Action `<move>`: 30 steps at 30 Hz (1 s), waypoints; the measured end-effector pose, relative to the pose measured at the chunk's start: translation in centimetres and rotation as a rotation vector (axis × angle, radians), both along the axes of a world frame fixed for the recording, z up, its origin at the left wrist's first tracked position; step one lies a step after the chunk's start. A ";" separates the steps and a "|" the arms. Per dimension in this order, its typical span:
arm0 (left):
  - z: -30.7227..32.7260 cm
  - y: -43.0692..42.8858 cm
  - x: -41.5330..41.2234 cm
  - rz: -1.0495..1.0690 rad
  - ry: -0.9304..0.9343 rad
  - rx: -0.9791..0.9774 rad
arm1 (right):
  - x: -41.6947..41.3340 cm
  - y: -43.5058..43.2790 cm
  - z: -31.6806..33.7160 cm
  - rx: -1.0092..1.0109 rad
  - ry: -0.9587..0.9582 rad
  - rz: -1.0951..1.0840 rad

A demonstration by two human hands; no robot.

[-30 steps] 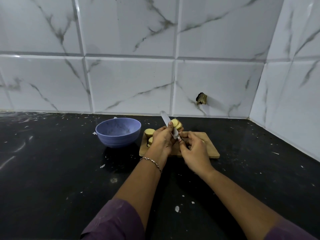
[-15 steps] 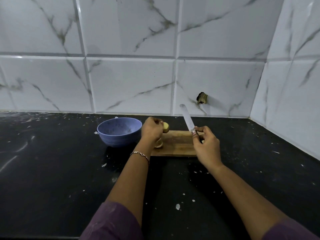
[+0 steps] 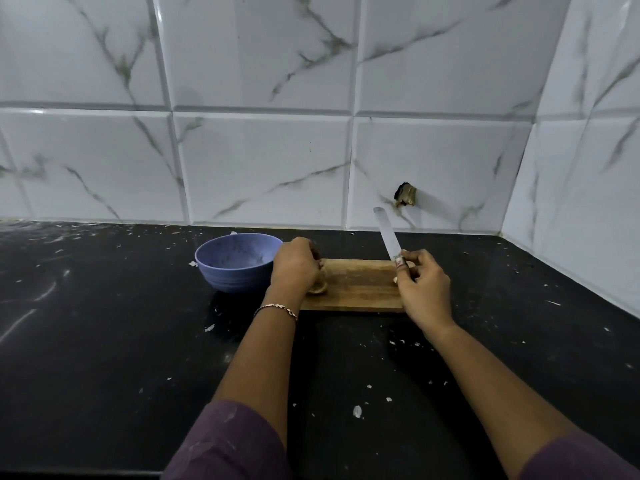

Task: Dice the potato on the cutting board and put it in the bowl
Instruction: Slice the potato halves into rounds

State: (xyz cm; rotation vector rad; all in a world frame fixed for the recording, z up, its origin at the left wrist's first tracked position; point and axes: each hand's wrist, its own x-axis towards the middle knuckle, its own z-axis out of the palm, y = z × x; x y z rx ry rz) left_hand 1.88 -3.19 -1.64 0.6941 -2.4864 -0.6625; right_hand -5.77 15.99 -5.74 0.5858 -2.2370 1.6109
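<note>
Locating the potato in the head view, the student asks: where does it lie?

Tutor: One potato piece (image 3: 319, 288) shows on the left end of the cutting board (image 3: 360, 285), just under the left hand (image 3: 296, 263). The bowl (image 3: 239, 261) stands just beside the board's left end on the black countertop (image 3: 104, 341). No potato can be made out in the part of the bowl that shows.

Student: And the grips?

Tutor: The left hand, a bracelet (image 3: 275, 308) at its wrist, is curled with its back to the camera. I cannot tell whether it holds anything. The right hand (image 3: 424, 289) is over the board's right end and grips the handle of the knife (image 3: 388, 233) between thumb and fingers. The blade is raised clear of the board and slants up and to the left against the tiled wall (image 3: 263, 161).
</note>
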 end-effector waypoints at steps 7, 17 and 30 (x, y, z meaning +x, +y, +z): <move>0.2 1.2 -0.3 0.011 0.123 -0.139 | -0.8 0.7 0.3 -0.049 -0.015 0.012; -2.0 7.3 -3.6 -0.378 -0.016 -0.267 | -2.1 2.4 0.5 -0.047 -0.084 -0.096; -2.7 9.3 -6.7 -0.443 -0.021 -0.280 | -2.2 1.8 0.5 0.069 -0.067 -0.090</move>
